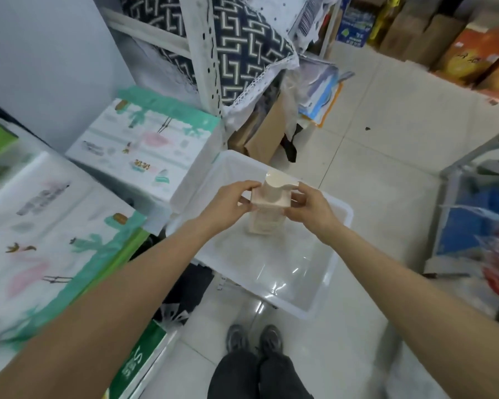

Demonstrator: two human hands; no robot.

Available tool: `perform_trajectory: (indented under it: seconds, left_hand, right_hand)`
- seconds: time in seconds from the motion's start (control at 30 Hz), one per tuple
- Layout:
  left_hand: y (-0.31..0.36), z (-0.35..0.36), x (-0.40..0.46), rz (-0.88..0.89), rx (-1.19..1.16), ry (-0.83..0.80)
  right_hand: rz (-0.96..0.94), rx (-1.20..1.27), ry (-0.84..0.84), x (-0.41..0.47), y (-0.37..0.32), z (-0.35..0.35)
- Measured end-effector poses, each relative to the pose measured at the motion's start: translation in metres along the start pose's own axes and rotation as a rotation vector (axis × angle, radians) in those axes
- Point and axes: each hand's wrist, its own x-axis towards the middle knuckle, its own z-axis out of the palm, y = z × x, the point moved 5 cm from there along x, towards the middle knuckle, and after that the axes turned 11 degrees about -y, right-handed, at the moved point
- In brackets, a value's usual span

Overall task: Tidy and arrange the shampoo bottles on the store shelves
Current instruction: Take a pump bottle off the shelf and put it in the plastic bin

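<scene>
Pale glossy floor tiles (386, 133) spread under a shop aisle, and above them both hands hold one pale peach, square-shouldered plastic pump bottle (267, 207) upright: the left hand (228, 201) pinches its left shoulder and the right hand (310, 207) grips its right side, fingers curled on it. Beneath the bottle sits a clear plastic storage tub (326, 286) (whether the bottle's base touches it is unclear). Beside the tub stand white packs printed with green and pink (144, 145), a white metal shelf upright (205, 53) and navy patterned cushions (242, 53).
</scene>
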Motion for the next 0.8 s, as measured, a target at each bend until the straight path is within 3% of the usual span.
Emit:
perform_trajectory:
  seconds: [0.33,0.6,0.8]
  left_hand:
    - [-0.012,0.011,0.028,-0.034,-0.1,-0.009]
    - [-0.014,0.016,0.028,-0.034,-0.158,-0.02]
    - [-0.012,0.019,0.031,-0.007,-0.117,0.061]
  right_hand:
    - [0.021,0.005,0.153,0.02,0.021,-0.002]
    - [0.022,-0.072,0.104,0.011,0.017,-0.003]
    - [0.001,-0.058,0.184,0.012,0.016,-0.001]
